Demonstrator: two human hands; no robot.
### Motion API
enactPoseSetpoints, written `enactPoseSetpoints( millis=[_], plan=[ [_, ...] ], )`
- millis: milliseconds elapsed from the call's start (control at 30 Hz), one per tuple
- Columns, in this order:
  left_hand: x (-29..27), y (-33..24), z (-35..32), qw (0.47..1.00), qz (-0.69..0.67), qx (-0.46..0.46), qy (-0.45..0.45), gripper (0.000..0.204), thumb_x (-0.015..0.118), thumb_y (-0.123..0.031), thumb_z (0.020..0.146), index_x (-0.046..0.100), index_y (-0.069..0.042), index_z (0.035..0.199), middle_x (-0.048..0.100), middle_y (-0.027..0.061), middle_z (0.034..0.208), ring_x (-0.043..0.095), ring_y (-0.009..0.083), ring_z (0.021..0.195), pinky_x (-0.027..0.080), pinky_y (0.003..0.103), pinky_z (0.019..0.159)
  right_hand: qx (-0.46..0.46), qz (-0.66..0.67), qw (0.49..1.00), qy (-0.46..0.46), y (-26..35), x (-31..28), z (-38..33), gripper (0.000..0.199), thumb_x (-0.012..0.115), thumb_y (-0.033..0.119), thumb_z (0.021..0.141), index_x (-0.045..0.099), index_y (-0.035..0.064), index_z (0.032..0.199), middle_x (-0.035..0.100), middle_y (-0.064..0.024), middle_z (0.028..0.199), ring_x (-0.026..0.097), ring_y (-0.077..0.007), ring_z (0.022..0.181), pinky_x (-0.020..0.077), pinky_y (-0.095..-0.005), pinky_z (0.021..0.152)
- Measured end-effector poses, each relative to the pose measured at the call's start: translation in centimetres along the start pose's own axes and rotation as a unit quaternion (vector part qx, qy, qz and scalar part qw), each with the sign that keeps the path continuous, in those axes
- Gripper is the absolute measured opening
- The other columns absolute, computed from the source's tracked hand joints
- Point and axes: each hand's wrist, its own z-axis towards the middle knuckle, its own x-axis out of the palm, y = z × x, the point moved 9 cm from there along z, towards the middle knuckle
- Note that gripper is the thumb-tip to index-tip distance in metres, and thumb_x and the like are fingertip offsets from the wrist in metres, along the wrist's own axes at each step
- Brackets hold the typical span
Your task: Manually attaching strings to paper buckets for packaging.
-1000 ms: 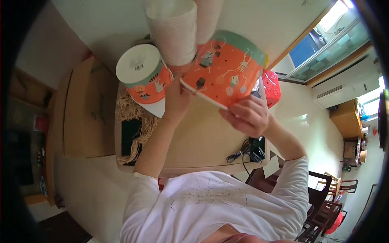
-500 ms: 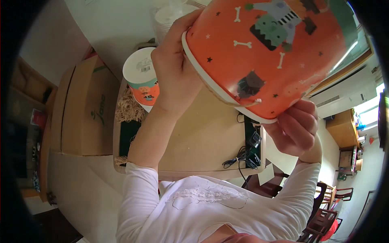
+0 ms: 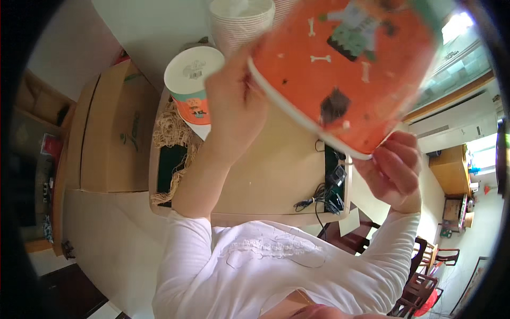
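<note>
A large orange paper bucket [image 3: 297,80] with cartoon monsters, bones and stars is held up, tilted, its white rim toward me and its green base away. Around the rim on the left my left hand [image 3: 239,101] is closed, some of its fingers hidden behind the wall. My right hand [image 3: 393,167] is closed at the rim's lower right, thumb and fingers pinched there. A bit of thin cord shows beside that thumb, though whether it is gripped I cannot tell. Left of my left wrist, a similar bucket [image 3: 192,109] stands upside down, white base up.
Beige raffia strands [image 3: 172,125] lie along the left side of the beige table [image 3: 276,175]. Black cables [image 3: 319,199] and a small device lie at its right edge. Stacked white cups [image 3: 241,24] stand at the back. A large cardboard box [image 3: 114,138] is on the left.
The bucket has shifted slightly and blurs with motion. The cord along its rim has mostly gone from sight, leaving a small pale end on the wall. Both hands keep their hold.
</note>
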Motion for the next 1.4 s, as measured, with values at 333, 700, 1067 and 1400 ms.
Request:
enactPoseSetpoints(
  millis=[333, 700, 1067, 1400],
  plan=[
    [2.9, 19.6, -24.3, 0.765, 0.362, -0.275, 0.456, 0.021, 0.052, -0.019, 0.091, 0.064, -0.002, 0.091, 0.067, 0.021, 0.08, 0.066, 0.0361, 0.073, 0.051, 0.048, 0.063, 0.632, 0.18, 0.753, -0.033, 7.4, 18.2, -27.7, 0.008, 0.069, -0.004, 0.079, 0.065, 0.0033, 0.08, 0.059, -0.0075, 0.08, 0.057, -0.0138, 0.065, 0.0472, -0.0253, 0.056],
    [3.4, 15.2, -31.8, 0.808, 0.272, -0.304, 0.425, 0.014, 0.058, -0.021, 0.088, 0.067, -0.01, 0.091, 0.064, 0.0107, 0.087, 0.064, 0.0329, 0.076, 0.052, 0.045, 0.065, 0.711, 0.207, 0.672, 0.025, 15.1, 22.7, -30.4, 0.011, 0.068, -0.001, 0.079, 0.064, 0.0059, 0.087, 0.056, -0.0086, 0.09, 0.059, -0.0202, 0.074, 0.0488, -0.0303, 0.063],
    [1.8, 13.1, -33.1, 0.852, 0.247, -0.267, 0.376, 0.039, 0.06, -0.013, 0.087, 0.045, 0.002, 0.119, 0.063, 0.0207, 0.104, 0.059, 0.0429, 0.097, 0.047, 0.047, 0.086, 0.691, 0.297, 0.644, 0.14, 13.5, 24.6, -30.2, 0.009, 0.066, 0.002, 0.08, 0.062, 0.005, 0.088, 0.057, -0.012, 0.09, 0.064, -0.027, 0.077, 0.0556, -0.0341, 0.066],
    [8.0, 20.3, -37.1, 0.777, -0.072, -0.55, 0.296, 0.019, 0.059, -0.014, 0.092, 0.062, 0.003, 0.098, 0.068, 0.0102, 0.088, 0.066, 0.018, 0.083, 0.053, 0.031, 0.073, 0.73, 0.255, 0.613, 0.163, 15.9, 22.6, -30.7, 0.011, 0.069, 0.005, 0.079, 0.062, 0.0054, 0.086, 0.055, -0.0096, 0.083, 0.059, -0.0231, 0.066, 0.0491, -0.0335, 0.059]
  ],
)
